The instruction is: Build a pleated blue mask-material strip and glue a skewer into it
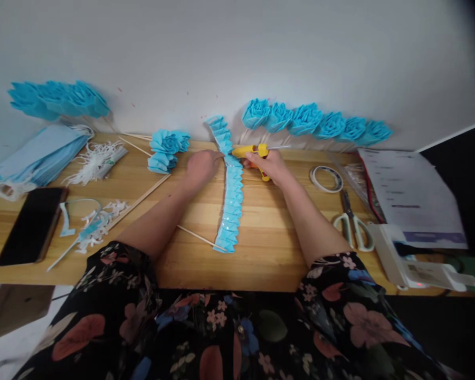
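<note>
A long strip of folded blue pleats point(231, 195) lies down the middle of the wooden table point(269, 248), its far end curling up against the wall. My left hand point(201, 164) presses on the strip's upper part, fingers curled onto it. My right hand point(269, 164) is closed round a yellow glue gun point(250, 151), whose nozzle points left at the strip beside my left hand. A thin wooden skewer point(198, 237) runs under the strip's near end.
Blue fabric roses point(316, 120) line the wall at right and another bunch point(59, 99) at left; a small rose cluster point(167, 150) sits near my left hand. A phone point(30, 224), blue masks point(39, 153), tape roll point(326, 178), scissors point(352, 221), papers point(407, 195) surround.
</note>
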The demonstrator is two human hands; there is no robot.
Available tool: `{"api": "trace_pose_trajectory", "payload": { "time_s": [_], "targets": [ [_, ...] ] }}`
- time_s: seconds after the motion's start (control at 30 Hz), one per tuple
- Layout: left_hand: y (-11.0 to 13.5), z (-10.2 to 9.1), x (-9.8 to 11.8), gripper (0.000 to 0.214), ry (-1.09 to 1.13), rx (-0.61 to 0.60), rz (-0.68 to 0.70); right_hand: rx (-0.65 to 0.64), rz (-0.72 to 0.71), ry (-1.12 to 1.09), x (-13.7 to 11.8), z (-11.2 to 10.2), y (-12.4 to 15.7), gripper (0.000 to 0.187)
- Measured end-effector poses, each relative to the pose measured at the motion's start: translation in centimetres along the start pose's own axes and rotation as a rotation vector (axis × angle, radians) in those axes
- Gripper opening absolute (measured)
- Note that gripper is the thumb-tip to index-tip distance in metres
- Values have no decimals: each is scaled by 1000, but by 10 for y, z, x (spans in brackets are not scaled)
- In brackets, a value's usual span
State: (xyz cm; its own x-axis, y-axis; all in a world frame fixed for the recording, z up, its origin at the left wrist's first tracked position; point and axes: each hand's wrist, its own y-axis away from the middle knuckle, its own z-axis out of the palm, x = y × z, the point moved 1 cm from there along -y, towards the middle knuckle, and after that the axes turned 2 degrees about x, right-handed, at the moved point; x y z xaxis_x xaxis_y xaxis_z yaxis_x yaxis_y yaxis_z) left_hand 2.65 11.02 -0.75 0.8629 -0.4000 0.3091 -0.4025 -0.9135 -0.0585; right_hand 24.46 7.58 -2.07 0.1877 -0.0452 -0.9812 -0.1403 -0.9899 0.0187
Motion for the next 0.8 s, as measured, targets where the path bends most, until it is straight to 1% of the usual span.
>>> {"api": "trace_pose_trajectory", "payload": {
  "time_s": [0.17,0.33,0.47,0.53,0.63,0.73,0.8],
  "targets": [
    [-1,0,0,50,-11,-15,-3,4,10,71,-4,1,1,20],
    [-1,-1,1,51,-23,-18,3,26,10,128,-9,-7,3,21],
    [-1,1,-1,51,-7,-10,4,45,21,83,-6,-12,4,21],
    [-2,3,-4,50,27,13,-1,76,38,54,-4,-12,4,20],
    [-4,6,-9,47,126,87,-37,115,39,31,-2,-10,3,21],
    [-6,9,-14,45,223,161,-76,103,22,32,-1,-6,2,23],
    [-7,10,-15,45,239,170,-87,107,23,39,-1,-3,1,24]
  ]
}}
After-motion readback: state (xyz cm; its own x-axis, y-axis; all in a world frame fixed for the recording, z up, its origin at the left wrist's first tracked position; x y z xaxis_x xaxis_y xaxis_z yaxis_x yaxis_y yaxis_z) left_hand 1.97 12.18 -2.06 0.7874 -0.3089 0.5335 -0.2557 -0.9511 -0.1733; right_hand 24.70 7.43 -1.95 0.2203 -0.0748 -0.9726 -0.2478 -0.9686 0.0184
